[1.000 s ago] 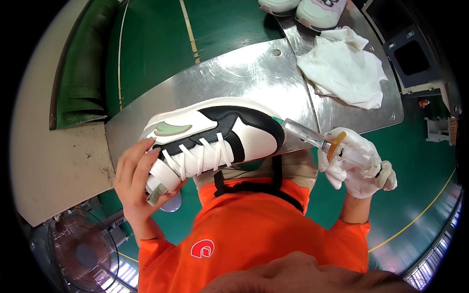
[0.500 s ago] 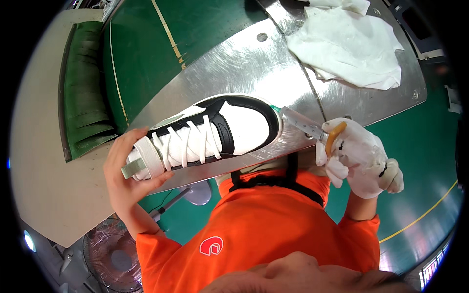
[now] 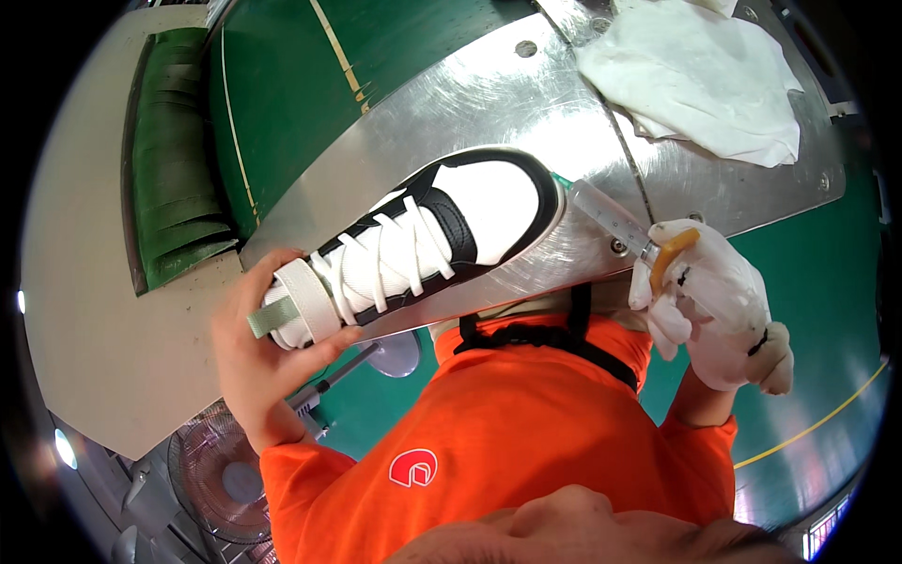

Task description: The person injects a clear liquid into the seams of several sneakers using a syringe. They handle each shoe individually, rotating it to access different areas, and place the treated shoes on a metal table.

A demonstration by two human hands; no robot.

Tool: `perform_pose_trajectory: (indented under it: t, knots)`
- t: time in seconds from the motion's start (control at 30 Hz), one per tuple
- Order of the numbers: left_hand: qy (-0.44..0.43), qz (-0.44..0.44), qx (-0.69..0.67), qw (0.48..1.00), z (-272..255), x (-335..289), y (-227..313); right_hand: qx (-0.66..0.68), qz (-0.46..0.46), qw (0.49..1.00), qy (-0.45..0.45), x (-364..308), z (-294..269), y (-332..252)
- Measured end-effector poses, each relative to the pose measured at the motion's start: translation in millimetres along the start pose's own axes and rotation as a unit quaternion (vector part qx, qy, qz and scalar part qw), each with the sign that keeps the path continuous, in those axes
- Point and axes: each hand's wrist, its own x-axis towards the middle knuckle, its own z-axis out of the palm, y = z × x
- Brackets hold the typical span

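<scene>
A white sneaker (image 3: 493, 211) with black trim and white laces is held over the metal plate, its toe pointing to the upper right. My bare left hand (image 3: 258, 348) grips it round the heel and collar, thumb on the near side and fingers on the far side. In my right hand (image 3: 709, 301), which wears a white glove, is a clear syringe (image 3: 606, 211) with an orange finger grip. The syringe's green tip meets the edge of the toe, where the sole joins the upper. Whether anything comes out of the tip is too small to tell.
White cloths (image 3: 700, 80) lie on the metal plate (image 3: 413, 141) at the far right. A green curled sheet (image 3: 174, 179) rests on the beige board (image 3: 80, 282) at left. Below the board stands a fan (image 3: 221, 479). The floor (image 3: 789, 282) is green.
The sneaker has turned slightly, its toe swinging up and away. Around the toe edge, the syringe tip keeps its place. The whole view has shifted a little.
</scene>
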Motion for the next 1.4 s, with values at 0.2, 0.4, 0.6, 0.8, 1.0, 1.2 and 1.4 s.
perform_pose_trajectory:
  t: [0.2, 0.4, 0.6, 0.8, 1.0, 1.2, 1.4]
  knots:
    - [-0.05, -0.044, 0.05, 0.997, 8.0, -14.7, 26.0, 0.012, 0.083, 0.996, 0.04, 0.9, 23.1, -2.8]
    - [-0.088, -0.036, 0.09, 0.991, 4.4, -31.9, 36.0, 0.048, 0.011, 0.998, -0.034, -5.4, 27.5, 33.7]
    - [-0.315, -0.11, 0.118, 0.935, -38.6, -2.2, 44.2, 0.048, -0.033, 0.997, -0.04, -21.5, 38.7, 58.1]
    - [-0.293, 0.096, -0.07, 0.949, -16.6, 95.0, 32.4, 0.042, -0.068, 0.997, -0.024, -39.2, 47.1, 69.7]
    - [-0.353, 0.158, 0.046, 0.921, 78.6, 166.6, 34.7, 0.032, -0.131, 0.984, -0.113, -45.2, 47.9, 82.6]
    - [-0.392, 0.065, -0.09, 0.913, 82.1, 160.5, 32.7, 0.057, -0.121, 0.984, -0.114, -57.7, 61.8, 80.8]
    - [-0.12, 0.091, -0.295, 0.944, 26.7, 108.3, 27.5, -0.04, -0.156, 0.986, -0.042, -54.7, 85.8, 34.7]
